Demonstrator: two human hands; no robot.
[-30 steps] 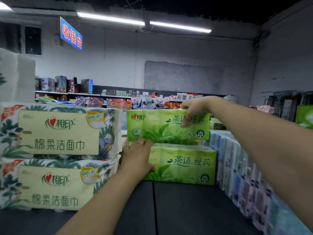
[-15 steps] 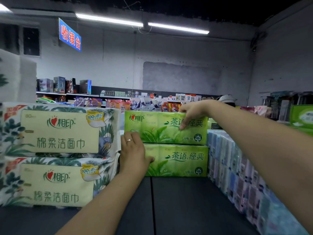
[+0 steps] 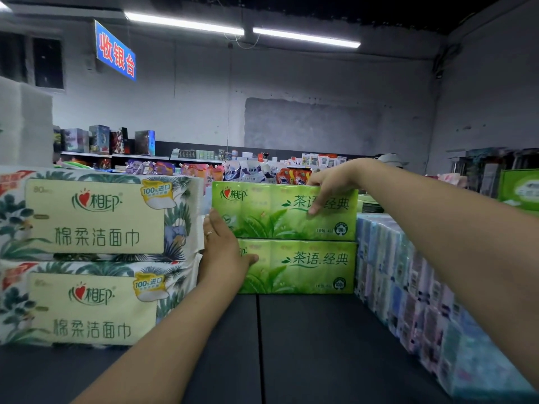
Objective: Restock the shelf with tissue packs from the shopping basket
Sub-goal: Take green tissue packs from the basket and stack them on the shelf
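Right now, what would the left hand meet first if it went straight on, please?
Likely the left end of the upper green pack, which the left hand touches; the upper floral pack flanks it closely. Depth is unclear.

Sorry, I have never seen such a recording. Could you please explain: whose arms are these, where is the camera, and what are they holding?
There is no machine here: the two bare arms belong to one person, and the camera sits on that person's head, looking forward and down, so the arms reach away from the viewer. On the dark shelf two green tissue packs are stacked. The right hand curls over the top edge of the upper green pack; the left hand, fingers straight, presses against the stack's left end, thumb on the lower green pack. Floral packs stand to the left, pale blue packs to the right. No basket is in view.
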